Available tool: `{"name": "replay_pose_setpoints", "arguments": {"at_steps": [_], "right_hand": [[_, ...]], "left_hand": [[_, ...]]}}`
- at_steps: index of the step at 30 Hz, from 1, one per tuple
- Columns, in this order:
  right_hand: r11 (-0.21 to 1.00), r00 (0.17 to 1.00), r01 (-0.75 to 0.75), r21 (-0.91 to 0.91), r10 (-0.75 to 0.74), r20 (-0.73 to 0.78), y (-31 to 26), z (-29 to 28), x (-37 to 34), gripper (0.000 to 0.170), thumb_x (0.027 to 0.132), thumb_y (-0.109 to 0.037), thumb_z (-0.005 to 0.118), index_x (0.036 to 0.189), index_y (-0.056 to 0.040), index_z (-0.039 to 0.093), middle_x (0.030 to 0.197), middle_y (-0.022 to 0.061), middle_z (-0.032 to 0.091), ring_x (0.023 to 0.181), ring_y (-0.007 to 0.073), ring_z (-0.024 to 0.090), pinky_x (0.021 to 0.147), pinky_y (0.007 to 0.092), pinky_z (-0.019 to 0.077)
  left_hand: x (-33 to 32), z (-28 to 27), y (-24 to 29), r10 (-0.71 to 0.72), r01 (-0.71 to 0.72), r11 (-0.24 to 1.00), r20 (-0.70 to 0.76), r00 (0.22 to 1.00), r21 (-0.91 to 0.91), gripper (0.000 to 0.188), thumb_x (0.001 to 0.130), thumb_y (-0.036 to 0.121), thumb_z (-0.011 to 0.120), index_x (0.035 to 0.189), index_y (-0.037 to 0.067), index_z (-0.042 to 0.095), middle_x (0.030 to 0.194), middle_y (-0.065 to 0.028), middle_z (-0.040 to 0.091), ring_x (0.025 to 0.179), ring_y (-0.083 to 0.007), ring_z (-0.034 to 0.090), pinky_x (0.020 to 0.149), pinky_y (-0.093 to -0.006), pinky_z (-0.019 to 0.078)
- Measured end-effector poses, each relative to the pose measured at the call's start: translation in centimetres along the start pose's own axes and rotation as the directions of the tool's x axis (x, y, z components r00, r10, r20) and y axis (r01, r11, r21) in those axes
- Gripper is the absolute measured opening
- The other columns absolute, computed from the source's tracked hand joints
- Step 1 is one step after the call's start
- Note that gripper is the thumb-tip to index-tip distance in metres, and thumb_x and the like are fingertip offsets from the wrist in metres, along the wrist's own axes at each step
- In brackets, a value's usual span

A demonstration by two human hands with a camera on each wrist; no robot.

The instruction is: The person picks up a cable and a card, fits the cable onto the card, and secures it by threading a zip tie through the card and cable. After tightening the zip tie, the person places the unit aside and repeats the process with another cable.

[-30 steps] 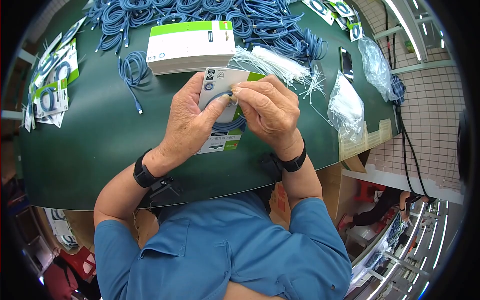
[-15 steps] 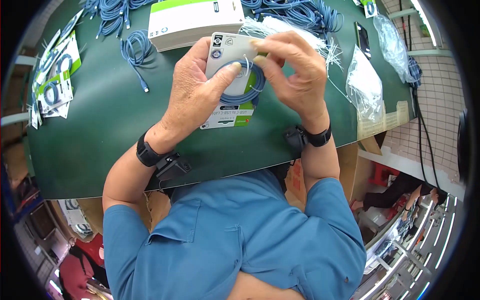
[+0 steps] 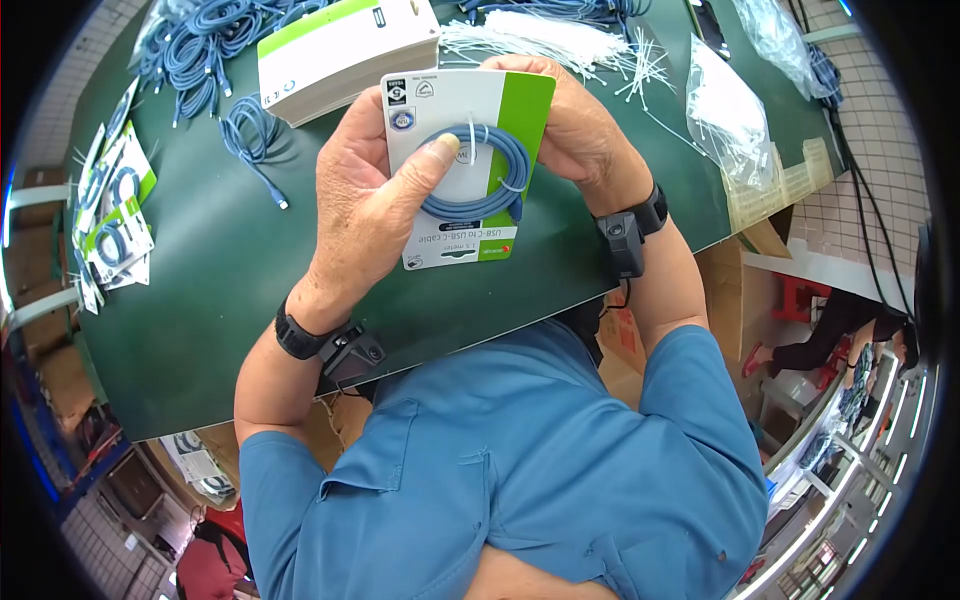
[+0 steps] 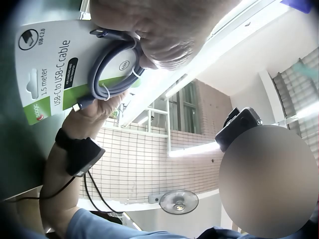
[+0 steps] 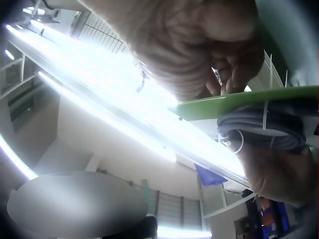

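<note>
The right hand has gone from the front of the card round behind its right edge, leaving the cable coil on the face with a white tie over it, so the work seems to have shifted to the back. The card is held above the desk; the left hand pinches it, thumb on the coil; the right fingers are mostly hidden, and I cannot tell whether they pinch anything
</note>
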State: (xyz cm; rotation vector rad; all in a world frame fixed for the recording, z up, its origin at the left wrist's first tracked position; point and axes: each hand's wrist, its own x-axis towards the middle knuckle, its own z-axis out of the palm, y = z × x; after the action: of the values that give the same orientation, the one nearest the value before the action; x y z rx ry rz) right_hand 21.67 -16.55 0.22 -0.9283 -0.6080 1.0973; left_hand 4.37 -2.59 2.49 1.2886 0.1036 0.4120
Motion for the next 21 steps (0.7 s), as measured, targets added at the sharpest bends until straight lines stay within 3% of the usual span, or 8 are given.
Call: {"name": "replay_pose_setpoints", "arguments": {"at_steps": [5,10,14,17,21], "right_hand": [[0.995,0.996,-0.031,0.092,0.023,0.087,0.3,-0.4,0.3,0.021,0.099,-0.022,0.075,0.104,-0.0023,0.069,0.097,0.0023,0.072,0.086,0.0083,0.068,0.080,0.0231,0.0582],[0.998,0.994,0.029,0.048,-0.033,0.102,0.4,-0.2,0.5,0.020,0.098,-0.022,0.076,0.101,-0.0029,0.070,0.096,0.0018,0.071,0.084,0.0072,0.067,0.077,0.0214,0.0570],[0.993,0.997,0.075,-0.094,-0.076,-0.006,0.0,-0.2,0.5,0.019,0.095,-0.019,0.079,0.097,-0.0031,0.070,0.095,0.0003,0.070,0.083,0.0050,0.065,0.073,0.0200,0.0547],[0.889,0.974,0.118,-0.442,-0.190,-0.122,-0.3,0.3,0.4,0.017,0.093,-0.016,0.080,0.094,-0.0031,0.069,0.092,-0.0017,0.067,0.081,0.0038,0.063,0.069,0.0199,0.0528],[0.791,0.951,0.228,-0.568,-0.305,-0.043,0.1,1.0,0.3,0.016,0.091,-0.012,0.081,0.092,-0.0030,0.068,0.089,-0.0023,0.066,0.079,0.0036,0.061,0.067,0.0202,0.0521]], "left_hand": [[0.1,0.0,0.1,-0.016,0.016,1.000,0.016,1.000,0.018,0.037,0.098,0.000,0.068,0.134,-0.003,0.057,0.121,-0.0118,0.071,0.109,-0.0150,0.069,0.097,-0.0315,0.0559],[-0.1,0.0,0.0,-0.059,0.058,0.998,0.031,0.998,0.014,0.035,0.098,0.000,0.069,0.131,-0.003,0.057,0.121,-0.0116,0.071,0.109,-0.0148,0.069,0.097,-0.0315,0.0561],[-0.5,0.4,0.6,-0.014,0.011,0.998,0.068,0.998,0.058,0.034,0.098,0.001,0.069,0.129,-0.003,0.057,0.119,-0.0115,0.072,0.107,-0.0144,0.069,0.095,-0.0311,0.0565],[-0.4,0.1,0.6,-0.044,0.043,0.999,0.050,0.998,0.012,0.034,0.097,0.001,0.071,0.128,-0.002,0.058,0.118,-0.0116,0.072,0.106,-0.0138,0.069,0.094,-0.0306,0.0568],[-0.3,0.3,0.7,-0.062,0.062,0.998,0.011,0.998,-0.018,0.035,0.095,0.003,0.074,0.126,-0.001,0.059,0.113,-0.0106,0.073,0.101,-0.0127,0.071,0.090,-0.0296,0.0577]]}}
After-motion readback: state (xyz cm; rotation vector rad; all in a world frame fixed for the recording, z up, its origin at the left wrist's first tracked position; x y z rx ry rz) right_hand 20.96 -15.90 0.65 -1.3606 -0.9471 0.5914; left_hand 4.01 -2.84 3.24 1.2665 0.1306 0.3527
